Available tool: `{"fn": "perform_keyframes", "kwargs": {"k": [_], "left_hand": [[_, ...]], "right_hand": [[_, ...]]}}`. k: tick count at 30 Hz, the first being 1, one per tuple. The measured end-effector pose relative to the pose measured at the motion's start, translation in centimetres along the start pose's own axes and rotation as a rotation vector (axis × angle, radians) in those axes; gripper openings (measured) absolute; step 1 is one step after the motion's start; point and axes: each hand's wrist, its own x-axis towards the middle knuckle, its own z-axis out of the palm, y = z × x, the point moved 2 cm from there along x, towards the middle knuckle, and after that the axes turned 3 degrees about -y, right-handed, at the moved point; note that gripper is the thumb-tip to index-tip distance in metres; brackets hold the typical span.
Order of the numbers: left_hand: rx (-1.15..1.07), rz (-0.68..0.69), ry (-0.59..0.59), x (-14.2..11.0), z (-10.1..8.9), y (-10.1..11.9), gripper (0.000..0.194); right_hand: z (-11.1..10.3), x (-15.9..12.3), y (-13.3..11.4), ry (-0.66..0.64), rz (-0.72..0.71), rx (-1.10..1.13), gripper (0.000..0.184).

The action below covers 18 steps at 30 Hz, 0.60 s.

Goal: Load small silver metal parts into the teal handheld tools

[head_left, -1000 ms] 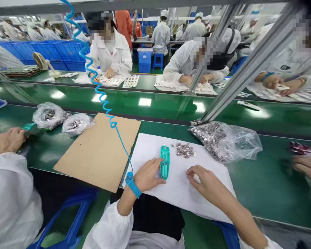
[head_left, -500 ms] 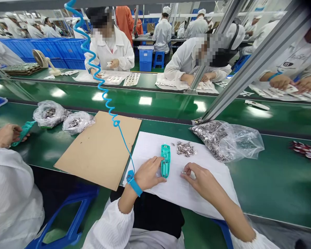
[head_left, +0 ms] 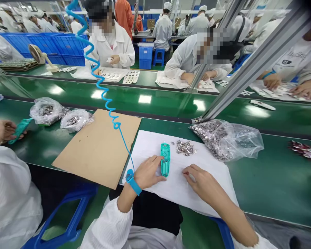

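My left hand rests on a white sheet and grips the near end of a teal plastic housing between thumb and fingers. A blue wrist strap with a coiled cord circles that wrist. My right hand lies to the right of the housing, fingers curled in a pinch at the sheet; what they hold is too small to make out. A little heap of small metal parts lies just beyond both hands.
A clear bag of metal parts sits at the right, two smaller bags at the left. A cardboard sheet lies left of the white sheet. A neighbour's hand at far left holds a teal housing. Other workers sit across the green belt.
My right hand has curled into a pinch and shifted slightly towards the housing. My left hand stays on the housing. The neighbour at left has picked up a teal part.
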Motion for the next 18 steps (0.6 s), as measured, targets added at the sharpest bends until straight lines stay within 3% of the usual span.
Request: {"fn": "perform_keyframes", "kwargs": {"k": [4,9,14,18], "left_hand": [[0.109,0.062,0.045,0.4,0.2,0.1,0.074],[0.136,0.064,0.143,1.1,0.5,0.3,0.076],[0.140,0.089,0.189,1.7,1.0,-0.2,0.073],[0.112,0.101,0.186,1.9,1.1,-0.6,0.073]], "right_hand": [[-0.6,-0.2,-2.1,0.049,-0.061,0.032,0.023],[-0.3,0.5,-5.2,-0.012,-0.098,0.002,0.016],[0.3,1.3,-5.4,-0.030,-0.092,-0.086,0.015],[-0.3,1.8,-5.2,-0.086,-0.089,-0.007,0.020]]}}
